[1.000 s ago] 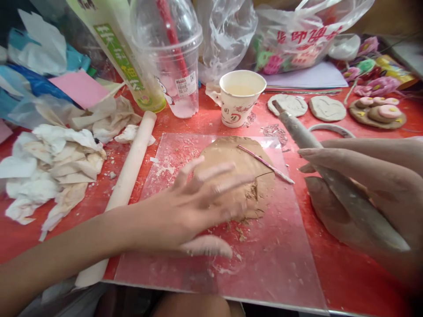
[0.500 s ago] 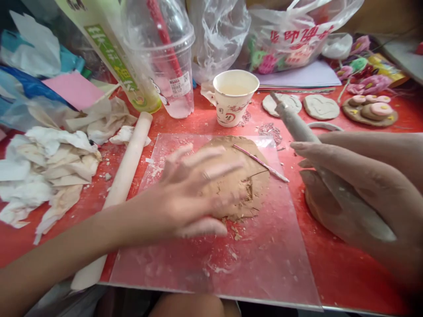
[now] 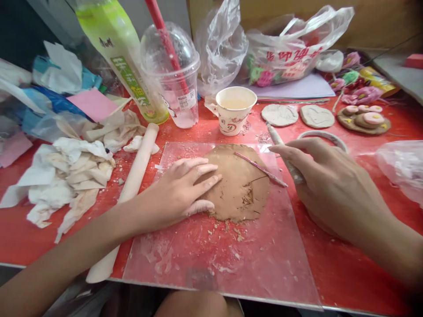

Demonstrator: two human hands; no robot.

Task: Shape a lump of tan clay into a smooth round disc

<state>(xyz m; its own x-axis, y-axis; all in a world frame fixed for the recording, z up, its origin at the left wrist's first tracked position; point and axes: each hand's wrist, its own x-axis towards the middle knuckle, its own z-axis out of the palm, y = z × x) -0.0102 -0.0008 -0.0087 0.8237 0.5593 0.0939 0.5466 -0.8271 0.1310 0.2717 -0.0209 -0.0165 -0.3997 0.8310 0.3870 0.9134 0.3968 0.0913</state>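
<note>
A flat brown clay slab (image 3: 239,185) lies on a clear plastic sheet (image 3: 261,259), with a gouged patch at its lower right and crumbs along its lower edge. My left hand (image 3: 185,185) rests over the slab's left edge, fingers stretched out and holding nothing. On the slab's upper right lies a thin pink-and-white stick (image 3: 261,168), its end past the edge. To the right, my right hand (image 3: 333,189) grips a grey, clay-smeared pen-shaped tool (image 3: 280,147), its tip pointing up and away. Something rounded beneath that hand is mostly hidden.
A wooden rolling pin (image 3: 137,169) and crumpled tissues (image 3: 72,171) lie left. Behind stand a green bottle (image 3: 122,57), a plastic cup (image 3: 183,101) and a paper cup (image 3: 233,116). Pale clay discs (image 3: 279,115), a ring (image 3: 337,137) and decorated clay (image 3: 363,119) sit back right.
My left hand has drawn back leftward from the slab's middle to its left edge. My right hand has turned over the tool, fingers now pointing away. The view has shifted slightly.
</note>
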